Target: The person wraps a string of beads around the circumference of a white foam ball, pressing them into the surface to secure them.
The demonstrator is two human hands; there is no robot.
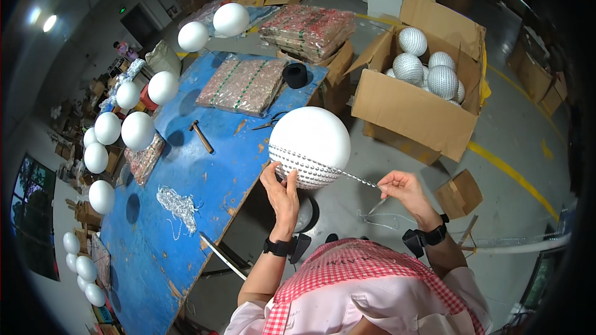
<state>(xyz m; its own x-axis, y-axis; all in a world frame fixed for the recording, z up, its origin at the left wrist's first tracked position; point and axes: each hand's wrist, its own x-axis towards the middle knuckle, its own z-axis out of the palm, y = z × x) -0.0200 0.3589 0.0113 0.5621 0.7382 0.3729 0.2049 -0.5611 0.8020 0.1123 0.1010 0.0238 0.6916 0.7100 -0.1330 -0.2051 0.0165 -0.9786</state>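
A large white ball (310, 133), its lower part wrapped in rows of silver bead string, is before me at the blue table's edge. My left hand (282, 195) holds it from the lower left, thumb and fingers pressed against the beaded rows. To the right, my right hand (402, 191) pinches the silver bead string (360, 179), which runs taut from the ball to my fingertips. A loose length of the string hangs below that hand. Whatever supports the ball from beneath is hidden.
On the blue table (217, 177) lie a hammer (201, 137), scissors (268, 122), a silver bead-string heap (178, 205), a wrapped bundle (241, 85) and a black roll (295, 75). Several white balls (138, 131) stand along its left side. A cardboard box (413, 111) holds bead-covered balls.
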